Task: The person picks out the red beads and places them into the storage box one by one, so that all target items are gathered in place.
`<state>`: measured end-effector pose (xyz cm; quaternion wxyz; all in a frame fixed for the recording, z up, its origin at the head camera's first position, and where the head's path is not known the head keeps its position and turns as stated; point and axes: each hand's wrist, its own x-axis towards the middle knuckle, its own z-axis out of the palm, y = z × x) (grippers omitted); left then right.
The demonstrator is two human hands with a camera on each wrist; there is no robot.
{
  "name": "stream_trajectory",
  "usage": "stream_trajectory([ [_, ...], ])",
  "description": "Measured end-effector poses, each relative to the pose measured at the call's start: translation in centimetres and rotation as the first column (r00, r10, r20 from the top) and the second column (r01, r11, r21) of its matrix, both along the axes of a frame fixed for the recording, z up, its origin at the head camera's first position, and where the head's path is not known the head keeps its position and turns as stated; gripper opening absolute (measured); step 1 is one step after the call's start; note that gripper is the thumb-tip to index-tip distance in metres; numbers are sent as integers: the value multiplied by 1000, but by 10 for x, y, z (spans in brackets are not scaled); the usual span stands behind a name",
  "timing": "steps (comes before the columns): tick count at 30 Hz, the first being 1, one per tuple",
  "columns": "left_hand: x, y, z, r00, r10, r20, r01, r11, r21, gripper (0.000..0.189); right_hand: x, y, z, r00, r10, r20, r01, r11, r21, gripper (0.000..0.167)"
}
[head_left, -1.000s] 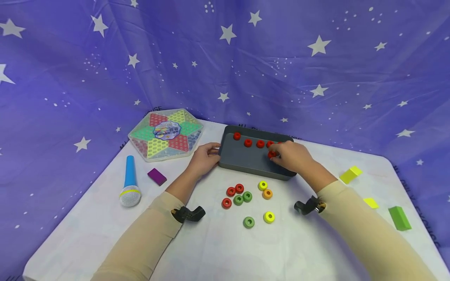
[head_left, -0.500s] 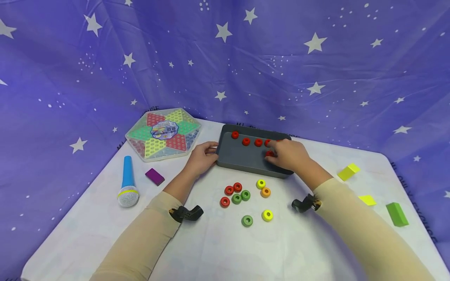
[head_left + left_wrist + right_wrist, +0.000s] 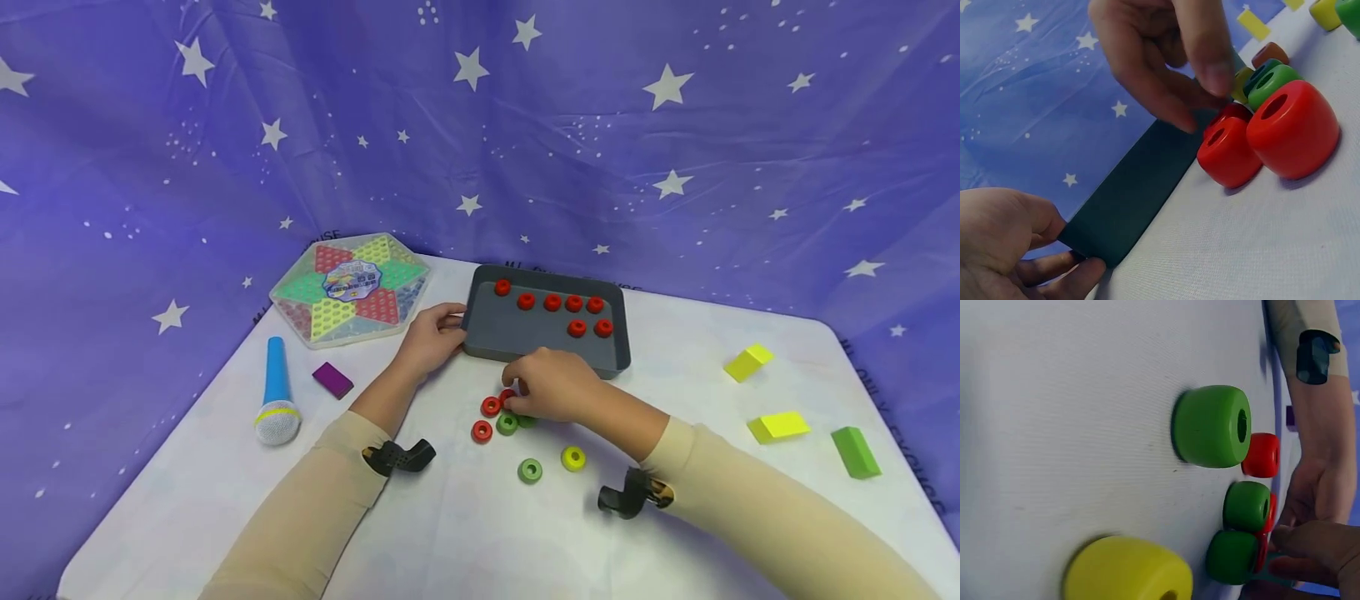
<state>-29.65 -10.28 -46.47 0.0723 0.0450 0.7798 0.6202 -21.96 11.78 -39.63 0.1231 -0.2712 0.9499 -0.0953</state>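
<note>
My left hand [image 3: 430,342] holds the left end of a dark grey tray [image 3: 517,332], with thumb and fingers at its corner in the left wrist view. Several red beads lie in the tray, mostly along its far and right side. In front of it, my right hand [image 3: 553,385] reaches down to a red bead [image 3: 507,395], with thumb and forefinger parted around its top. Beside that bead sit two more red beads [image 3: 482,432] and green beads [image 3: 507,424]. A separate green bead [image 3: 529,471] and a yellow bead [image 3: 573,458] are closer to me.
A Chinese checkers box [image 3: 352,287] lies left of the tray. Nearer on that side are a toy microphone [image 3: 277,392] and a purple block [image 3: 332,380]. Yellow blocks [image 3: 778,427] and a green block [image 3: 855,452] lie to the right. A starry curtain [image 3: 480,150] hangs behind the table.
My right hand has let go of a red bead in the tray and moved left and nearer to the loose beads, covering the orange one. My left hand stays at the tray.
</note>
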Motion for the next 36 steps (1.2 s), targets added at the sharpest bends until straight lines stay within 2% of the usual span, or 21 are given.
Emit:
stream_trajectory([
  [6, 4, -3, -1, 1000, -10, 3, 10, 1000, 3, 49, -4, -10, -5, 996, -1, 89, -4, 998, 60, 21],
  [11, 8, -2, -3, 1000, 0, 0, 0, 1000, 18, 49, -4, -2, 8, 995, 8, 99, -7, 1000, -7, 24],
  [14, 10, -2, -4, 1000, 3, 18, -4, 1000, 25, 48, -10, 11, 19, 999, 2, 53, 2, 997, -77, 26],
  [17, 10, -2, -6, 1000, 0, 16, -1, 999, 32, 48, -25, 26, 24, 999, -40, -20, 38, 993, -108, 28],
  [22, 9, -5, -8, 1000, 15, 15, -16, 999, 35, 48, -59, 47, 10, 991, -99, -94, 97, 995, -34, 34],
  [26, 9, -7, -9, 1000, 15, 19, -15, 999, 33, 49, -78, 53, -5, 984, -132, -119, 137, 990, 32, 37],
  [31, 8, -6, -6, 1000, 3, 15, -3, 1000, 31, 50, -87, 54, -14, 985, -120, -127, 131, 988, 85, 35],
  [36, 3, -1, 0, 1000, -15, -4, 15, 1000, 22, 49, -86, 58, -11, 982, -133, -134, 149, 982, 118, 43],
])
